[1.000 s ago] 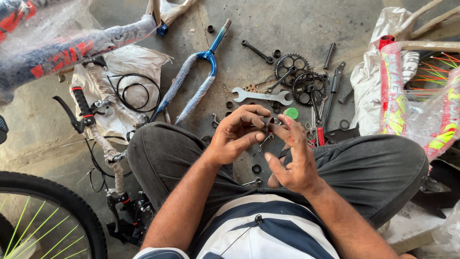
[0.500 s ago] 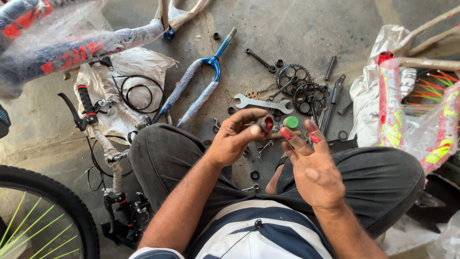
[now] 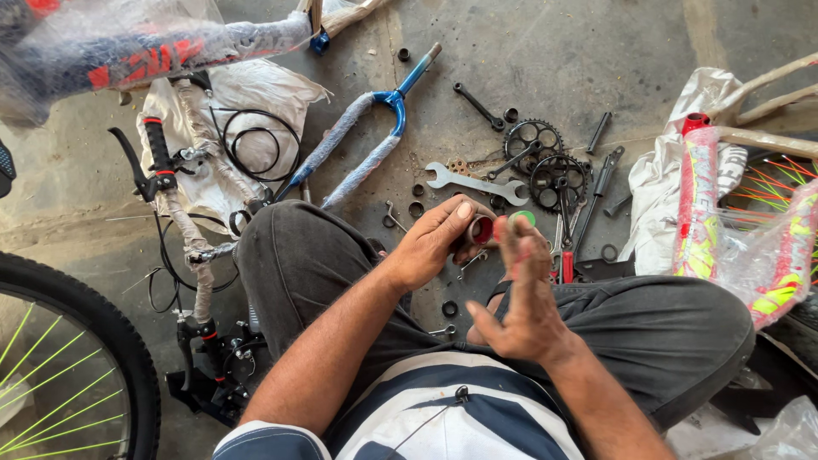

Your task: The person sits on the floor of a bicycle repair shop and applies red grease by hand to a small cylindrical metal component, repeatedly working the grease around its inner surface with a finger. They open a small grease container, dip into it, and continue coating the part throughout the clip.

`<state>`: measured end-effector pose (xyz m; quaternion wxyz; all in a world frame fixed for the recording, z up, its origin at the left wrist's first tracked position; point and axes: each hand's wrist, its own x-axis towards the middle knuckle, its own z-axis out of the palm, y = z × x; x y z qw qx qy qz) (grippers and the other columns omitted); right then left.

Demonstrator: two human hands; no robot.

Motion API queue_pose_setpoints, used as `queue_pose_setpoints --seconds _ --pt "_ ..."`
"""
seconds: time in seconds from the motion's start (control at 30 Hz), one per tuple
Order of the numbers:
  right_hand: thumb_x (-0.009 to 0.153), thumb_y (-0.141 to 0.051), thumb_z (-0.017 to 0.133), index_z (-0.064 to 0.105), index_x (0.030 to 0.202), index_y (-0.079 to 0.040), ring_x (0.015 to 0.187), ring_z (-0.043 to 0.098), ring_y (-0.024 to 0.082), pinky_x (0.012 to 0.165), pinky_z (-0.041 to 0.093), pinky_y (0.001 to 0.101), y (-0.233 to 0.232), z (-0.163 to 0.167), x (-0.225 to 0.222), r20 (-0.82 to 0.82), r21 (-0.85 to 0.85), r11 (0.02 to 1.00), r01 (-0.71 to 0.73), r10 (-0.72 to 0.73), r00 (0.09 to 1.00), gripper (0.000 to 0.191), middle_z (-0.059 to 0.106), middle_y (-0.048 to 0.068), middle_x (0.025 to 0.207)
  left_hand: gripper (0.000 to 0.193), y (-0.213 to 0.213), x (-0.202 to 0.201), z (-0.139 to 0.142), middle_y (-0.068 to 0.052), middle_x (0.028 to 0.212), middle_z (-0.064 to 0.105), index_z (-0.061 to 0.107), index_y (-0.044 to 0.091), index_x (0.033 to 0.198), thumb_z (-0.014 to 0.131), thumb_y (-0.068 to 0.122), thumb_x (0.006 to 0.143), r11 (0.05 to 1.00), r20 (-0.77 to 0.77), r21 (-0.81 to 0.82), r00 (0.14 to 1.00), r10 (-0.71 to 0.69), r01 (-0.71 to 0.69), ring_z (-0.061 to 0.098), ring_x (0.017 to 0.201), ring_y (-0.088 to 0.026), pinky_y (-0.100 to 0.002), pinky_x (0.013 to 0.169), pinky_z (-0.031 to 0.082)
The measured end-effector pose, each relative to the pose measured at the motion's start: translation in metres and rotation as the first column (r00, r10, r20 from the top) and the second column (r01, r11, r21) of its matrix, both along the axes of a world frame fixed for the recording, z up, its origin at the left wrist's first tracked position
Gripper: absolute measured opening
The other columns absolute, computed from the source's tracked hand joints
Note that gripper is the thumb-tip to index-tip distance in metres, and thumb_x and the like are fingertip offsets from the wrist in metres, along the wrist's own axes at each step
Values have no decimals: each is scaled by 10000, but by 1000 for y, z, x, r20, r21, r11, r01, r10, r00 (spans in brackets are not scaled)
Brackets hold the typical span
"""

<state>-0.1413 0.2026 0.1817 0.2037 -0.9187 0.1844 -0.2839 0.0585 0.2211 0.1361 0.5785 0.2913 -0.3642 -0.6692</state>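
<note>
Red and silver, a small round cup-shaped bearing part [image 3: 481, 230] sits pinched in the left hand [image 3: 434, 243], held above the concrete floor [image 3: 545, 51] in front of the knees, its open mouth turned toward the right side. The left thumb lies along its top and the fingers curl under it, so that hand is closed on the part. The right hand [image 3: 520, 298] is just beside it, on the open-mouth side, palm turned inward and blurred; its fingers [image 3: 515, 243] are spread and loose, gripping nothing that can be made out, with the tips almost at the rim of the part. Whether they touch it cannot be told through the blur. A green round cap [image 3: 522, 217] shows just past those fingertips, lying on the floor beyond them rather than in the hand, as far as can be judged. Both forearms come up from the lap, the left bent across the left thigh, the right raised steeply. Farther out on the floor lie a flat spanner [image 3: 477, 181], two toothed sprockets [image 3: 545, 158] and a blue fork [image 3: 366, 136].
</note>
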Motion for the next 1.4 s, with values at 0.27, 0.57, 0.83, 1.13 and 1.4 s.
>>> queue_pose_setpoints --seconds 0.27,0.57,0.83,1.13,1.4 --pt "903 -161 799 45 1655 -48 1475 387 304 1226 233 503 6 -2 0 -117 -429 893 135 -203 972 1071 620 88 1459 348 -1 -4 -9 21 865 563 630 45 1142 463 351 1121 993 36 115 999 15 -19 473 707 -57 -218 607 397" --pt "855 -152 775 107 1603 -5 1400 480 354 1197 289 481 -2 2 0 7 -24 991 133 -133 991 1014 665 124 1370 368 0 -5 -10 17 900 563 640 42 1200 470 361 1136 998 41 65 999 3 -5 466 736 -55 -217 635 399" --pt "832 -101 779 129 1620 9 1476 431 299 1183 350 383 17 2 -2 148 656 749 97 -253 956 1027 535 192 1497 348 4 -7 -5 -26 1186 630 560 50 1362 569 270 1093 997 57 -72 998 21 -17 574 1099 -104 -285 970 487" --pt "921 -299 723 222 1666 -29 1573 336 317 1298 190 445 11 34 -25 566 809 161 -565 -471 677 938 408 254 1635 450 2 -4 2 -58 1243 652 535 44 1425 694 147 1016 997 -173 -81 985 -7 -7 620 1158 -154 -338 1044 511" --pt "964 -223 721 49 1698 -94 1638 267 303 1395 99 460 6 15 -21 455 770 585 -255 -223 862 1004 388 231 1666 442 1 -5 2 -68 1203 626 562 31 1424 676 179 1024 1000 -216 -13 976 8 -11 589 1012 -120 -291 878 499"
